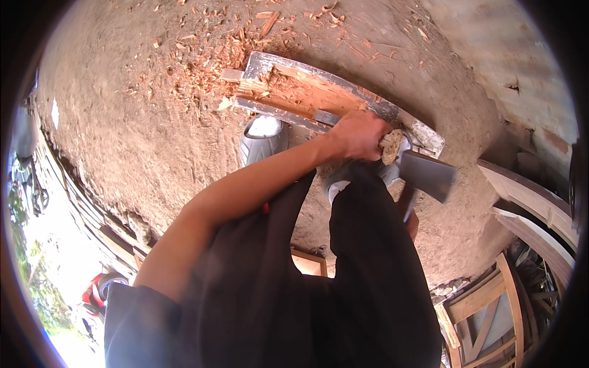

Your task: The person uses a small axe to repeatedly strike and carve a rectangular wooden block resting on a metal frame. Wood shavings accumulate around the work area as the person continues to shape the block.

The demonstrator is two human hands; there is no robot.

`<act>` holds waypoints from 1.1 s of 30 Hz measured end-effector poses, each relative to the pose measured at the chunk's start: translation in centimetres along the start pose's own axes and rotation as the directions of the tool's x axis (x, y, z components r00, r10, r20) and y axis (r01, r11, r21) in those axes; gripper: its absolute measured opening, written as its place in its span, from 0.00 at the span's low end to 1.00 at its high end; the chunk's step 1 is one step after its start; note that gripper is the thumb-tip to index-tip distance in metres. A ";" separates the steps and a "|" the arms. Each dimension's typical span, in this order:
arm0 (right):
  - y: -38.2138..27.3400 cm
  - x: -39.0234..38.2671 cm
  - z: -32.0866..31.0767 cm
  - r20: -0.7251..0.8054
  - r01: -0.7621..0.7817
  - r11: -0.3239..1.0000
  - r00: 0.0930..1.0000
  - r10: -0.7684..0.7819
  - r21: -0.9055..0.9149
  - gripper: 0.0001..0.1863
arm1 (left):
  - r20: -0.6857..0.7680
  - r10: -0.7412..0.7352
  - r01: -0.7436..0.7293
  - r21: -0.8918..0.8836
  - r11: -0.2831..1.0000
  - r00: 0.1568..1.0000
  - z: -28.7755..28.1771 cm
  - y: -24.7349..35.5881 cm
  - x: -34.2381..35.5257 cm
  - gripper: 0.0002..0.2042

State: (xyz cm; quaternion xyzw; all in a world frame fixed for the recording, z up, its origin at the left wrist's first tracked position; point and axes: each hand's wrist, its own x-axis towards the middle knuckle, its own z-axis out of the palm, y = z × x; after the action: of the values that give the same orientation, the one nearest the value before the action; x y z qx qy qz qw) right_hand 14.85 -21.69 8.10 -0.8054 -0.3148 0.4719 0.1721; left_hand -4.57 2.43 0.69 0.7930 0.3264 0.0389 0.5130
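My left hand (359, 135) is wrapped round a chisel, whose flat metal blade (326, 117) points left over a curved piece of wood (322, 93). The frayed wooden butt of the chisel (391, 147) sticks out on the hand's right side. Worn grey paint covers the rims of the wood, and its carved hollow is fresh reddish wood. Low at the right, my right hand (413, 225) grips a hammer by its handle; my knee partly hides that hand. The broad metal hammer head (428, 176) is just right of the chisel's butt, apart from it.
Wood shavings (230, 58) litter the dirt floor at the far left of the wood. My grey shoe (264, 140) stands close by it. Curved boards (531, 196) and a wooden frame (481, 306) lie at the right, below a wall (515, 55). Long sticks (92, 214) lie at the left.
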 end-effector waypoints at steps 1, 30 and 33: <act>-0.5 0.2 0.1 0.023 -0.025 1.000 0.999 0.025 0.012 0.13 | -0.010 0.008 -0.008 0.008 1.000 1.000 0.1 -0.3 -0.1 0.15; 3.3 2.4 2.1 0.041 0.076 0.903 0.994 -0.102 0.423 0.11 | -0.099 0.046 -0.039 0.070 0.997 0.994 1.2 -1.8 -0.5 0.21; -2.5 1.5 -0.6 0.107 0.027 0.996 0.994 -0.035 0.081 0.10 | -0.111 0.060 -0.042 0.152 0.988 0.992 1.9 -3.0 -0.7 0.20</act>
State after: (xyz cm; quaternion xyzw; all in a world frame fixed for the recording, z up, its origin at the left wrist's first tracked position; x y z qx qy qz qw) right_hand 15.02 -18.77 8.84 -0.7661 -0.3172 0.5243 0.1938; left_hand -5.85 1.32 -2.49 0.8336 0.3370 0.0732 0.4314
